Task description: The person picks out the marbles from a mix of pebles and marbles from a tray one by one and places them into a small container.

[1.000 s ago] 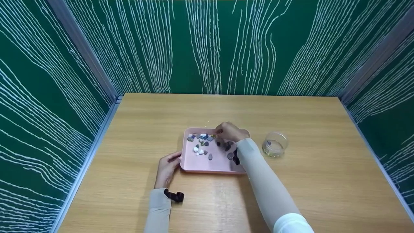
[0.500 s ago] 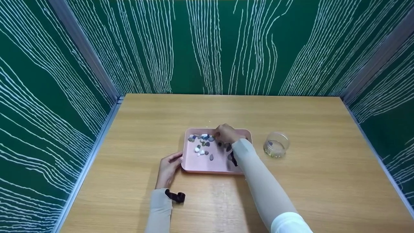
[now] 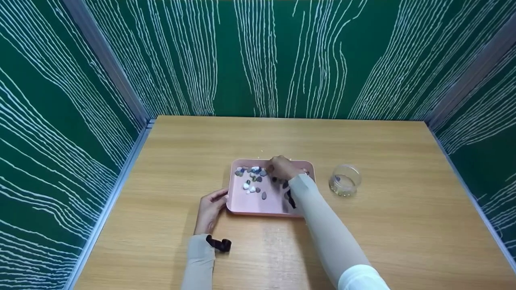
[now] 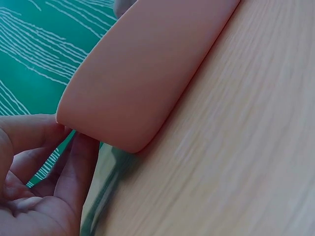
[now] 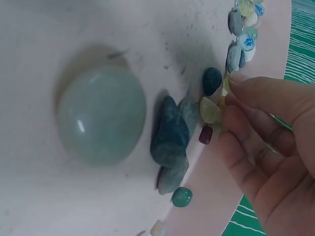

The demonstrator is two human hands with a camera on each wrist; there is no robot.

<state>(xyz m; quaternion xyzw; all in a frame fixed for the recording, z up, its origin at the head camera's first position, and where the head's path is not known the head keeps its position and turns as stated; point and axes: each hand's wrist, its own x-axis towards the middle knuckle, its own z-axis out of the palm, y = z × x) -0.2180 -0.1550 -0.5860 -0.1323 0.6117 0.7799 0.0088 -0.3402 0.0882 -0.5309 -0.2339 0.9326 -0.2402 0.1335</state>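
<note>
A pink tray (image 3: 250,203) with several small coloured stones (image 3: 252,179) lies mid-table. My left hand (image 3: 209,209) holds the tray's near left corner (image 4: 142,73), fingers (image 4: 74,172) curled against it. My right hand (image 3: 275,169) reaches over the tray's far side. In the right wrist view its fingertips (image 5: 241,81) pinch a small yellowish stone (image 5: 225,84) by the rim, next to a pale yellow stone (image 5: 209,109), a dark red one (image 5: 205,134) and dark teal ones (image 5: 170,135). A large pale green stone (image 5: 101,115) lies apart from them.
A clear round jar (image 3: 344,180) with a few stones inside stands right of the tray. The wooden table (image 3: 181,161) is walled by green panels on the left, back and right.
The right hand has stayed over the tray's far side, drawing slightly in toward the stones at the rim. The left hand has not moved.
</note>
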